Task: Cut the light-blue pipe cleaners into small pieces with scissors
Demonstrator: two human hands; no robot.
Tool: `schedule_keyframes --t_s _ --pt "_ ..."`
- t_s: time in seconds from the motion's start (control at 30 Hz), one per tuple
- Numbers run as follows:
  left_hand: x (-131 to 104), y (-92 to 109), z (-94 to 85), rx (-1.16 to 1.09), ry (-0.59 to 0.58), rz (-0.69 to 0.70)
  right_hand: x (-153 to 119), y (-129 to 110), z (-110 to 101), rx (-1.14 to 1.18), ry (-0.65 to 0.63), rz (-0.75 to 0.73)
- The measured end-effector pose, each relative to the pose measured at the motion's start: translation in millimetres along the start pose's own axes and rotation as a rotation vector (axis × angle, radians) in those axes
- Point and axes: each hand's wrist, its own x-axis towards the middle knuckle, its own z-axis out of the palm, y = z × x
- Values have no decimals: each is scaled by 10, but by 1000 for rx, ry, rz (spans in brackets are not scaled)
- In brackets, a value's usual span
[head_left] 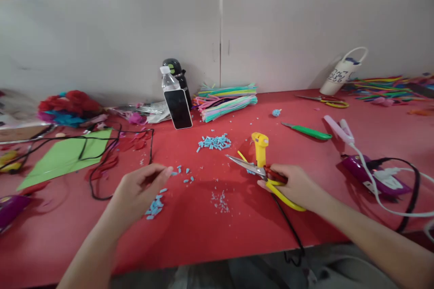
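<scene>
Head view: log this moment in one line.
left hand: at blue piece, grip unclear; right hand: holding scissors; yellow glue gun: beyond scissors; blue pile: on red table

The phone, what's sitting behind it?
Behind the phone: a clear bottle, its white-capped top showing, and a black flask. The bottle's lower part is covered and can't be seen.

open lane between far blue pile (214,142) and pale crumbs (222,202); yellow glue gun (260,148), held scissors (259,170) block right.

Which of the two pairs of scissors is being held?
The near scissors, in the right hand; the other scissors lie farther back, beside the white bottle.
</scene>
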Motion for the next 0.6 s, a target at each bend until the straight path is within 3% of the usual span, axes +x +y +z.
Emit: schedule_keyframes --t_s 0.17,0.23,0.33,0.47,0.6 --pt "-302 -306 -209 159 -75 -27 -16 38 -10 19 -18 -17" --pt "-315 -346 -234 207 -117 -4 -22 40 -18 16 -19 -13" --pt "-221 -345 -258 269 -86 14 -27 40 -27 7 -16 -4" --pt "64 -169 -206 297 -60 69 -26 47 -16 -11 -10 5" --pt "447 174 35 263 -131 201 -24 46 -2 -26 4 8"
